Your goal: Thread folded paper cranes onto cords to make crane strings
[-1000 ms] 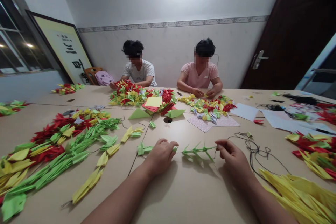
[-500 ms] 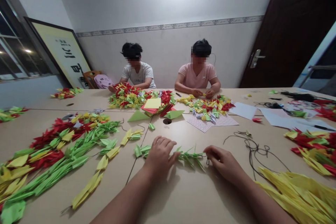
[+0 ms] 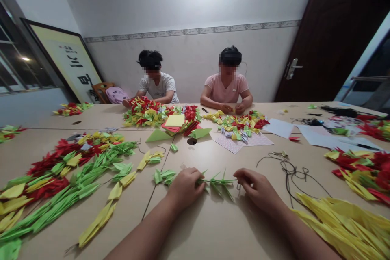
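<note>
A string of green folded paper pieces (image 3: 221,183) stretches between my two hands above the table. My left hand (image 3: 189,187) is closed on the string at its left part, with the fingers curled over it. More green pieces (image 3: 164,176) lie just left of that hand. The thumb and fingers of my right hand (image 3: 254,185) pinch the right end of the string, where a small dark loop hangs. To the left, a chain of yellow folded pieces (image 3: 115,191) lies on the table.
Green strands (image 3: 76,183) and red pieces (image 3: 51,156) lie at the left. Yellow strips (image 3: 344,215) and black cord (image 3: 294,174) are at the right. Two people sit across the table behind mixed paper piles (image 3: 149,111). Stacked paper squares (image 3: 175,121) lie mid-table.
My left hand has lowered and its fingers, spread before, have closed on the green string. My right hand keeps its pinch. The whole view has shifted slightly.
</note>
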A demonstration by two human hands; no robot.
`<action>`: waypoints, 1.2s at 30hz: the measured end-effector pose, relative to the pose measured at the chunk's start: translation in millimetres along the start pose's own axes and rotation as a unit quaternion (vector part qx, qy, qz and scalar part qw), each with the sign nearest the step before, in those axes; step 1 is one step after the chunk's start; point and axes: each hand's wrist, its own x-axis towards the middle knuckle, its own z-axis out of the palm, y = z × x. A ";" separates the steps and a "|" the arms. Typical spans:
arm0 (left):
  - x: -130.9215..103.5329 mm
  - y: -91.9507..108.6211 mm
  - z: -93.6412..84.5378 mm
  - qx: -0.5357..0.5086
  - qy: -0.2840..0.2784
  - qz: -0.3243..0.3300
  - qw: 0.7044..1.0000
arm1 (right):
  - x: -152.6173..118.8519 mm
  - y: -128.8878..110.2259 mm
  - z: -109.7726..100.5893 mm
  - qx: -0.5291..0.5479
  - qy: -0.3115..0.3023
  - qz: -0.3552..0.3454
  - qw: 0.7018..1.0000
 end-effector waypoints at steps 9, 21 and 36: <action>2.1 -4.2 0.7 -0.018 -0.016 -0.021 0.999 | -1.2 -2.6 -1.2 -0.003 0.007 -0.001 1.000; 2.2 -0.8 -2.6 0.043 -0.042 -0.002 0.998 | -0.9 -4.4 -1.0 0.004 0.006 -0.002 1.000; -0.8 -2.5 -2.4 0.045 -0.056 0.042 0.997 | -1.2 -6.9 -3.0 0.010 0.006 0.002 1.000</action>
